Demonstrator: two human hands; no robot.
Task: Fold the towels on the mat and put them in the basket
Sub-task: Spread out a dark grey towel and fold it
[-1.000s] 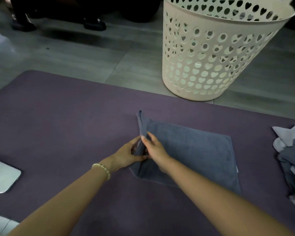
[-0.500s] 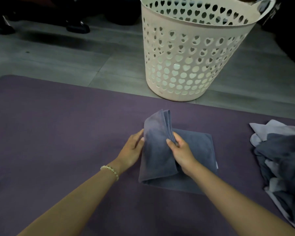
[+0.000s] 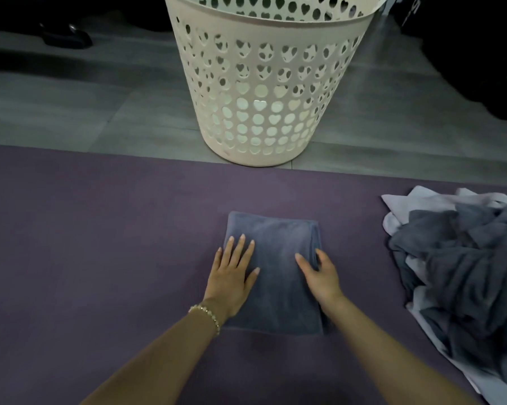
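A grey-blue towel (image 3: 278, 276) lies folded into a narrow rectangle on the purple mat (image 3: 85, 244). My left hand (image 3: 231, 273) rests flat on its left edge with straight fingers. At the towel's right edge, my right hand (image 3: 319, 273) has its thumb on top and its fingers beside the folded layers. The cream basket (image 3: 264, 83) with heart-shaped holes stands upright on the floor just beyond the mat, straight ahead of the towel.
A heap of unfolded grey and pale lilac towels (image 3: 462, 273) sits on the mat to the right. Grey floor tiles (image 3: 100, 106) lie beyond the mat. Dark shoes (image 3: 65, 36) stand at the far left, and dark shapes at the far right.
The lifted left half of the towel has been carried over to the right and laid flat. Both hands went down onto the folded towel. The view shifted toward the basket.
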